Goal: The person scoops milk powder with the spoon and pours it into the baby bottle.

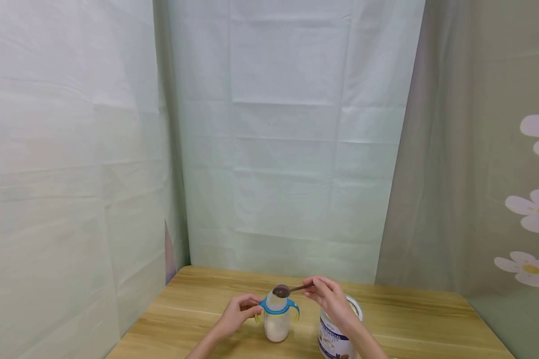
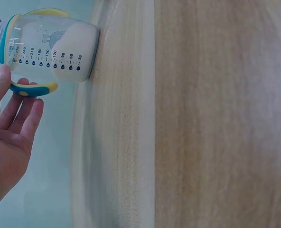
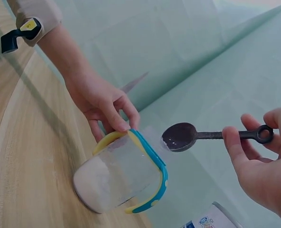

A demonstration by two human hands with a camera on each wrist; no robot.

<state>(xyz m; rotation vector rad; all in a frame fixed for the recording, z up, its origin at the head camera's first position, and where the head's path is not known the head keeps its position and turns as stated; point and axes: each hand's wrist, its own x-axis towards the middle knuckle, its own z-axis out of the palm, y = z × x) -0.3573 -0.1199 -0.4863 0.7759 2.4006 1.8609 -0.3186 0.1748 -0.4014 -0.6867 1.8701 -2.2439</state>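
A clear baby bottle (image 1: 276, 328) with a blue and yellow two-handled ring stands upright on the table. White powder (image 2: 79, 45) fills its lower part, up to around the 120 mark in the left wrist view. My left hand (image 1: 239, 313) holds one side handle (image 2: 33, 89) between thumb and fingers. Above the bottle's open mouth is a dark measuring spoon (image 3: 181, 137), its dark bowl facing the camera in the right wrist view. Thumb and fingers of my right hand (image 3: 268, 168) pinch the spoon's handle near its ringed end.
Just right of the bottle, partly behind my right forearm, stands a white and blue labelled can (image 1: 334, 339). Everything rests on a wood-grain table (image 1: 224, 284). Pale cloth (image 1: 287, 149) hangs behind and at both sides, with printed flowers at right.
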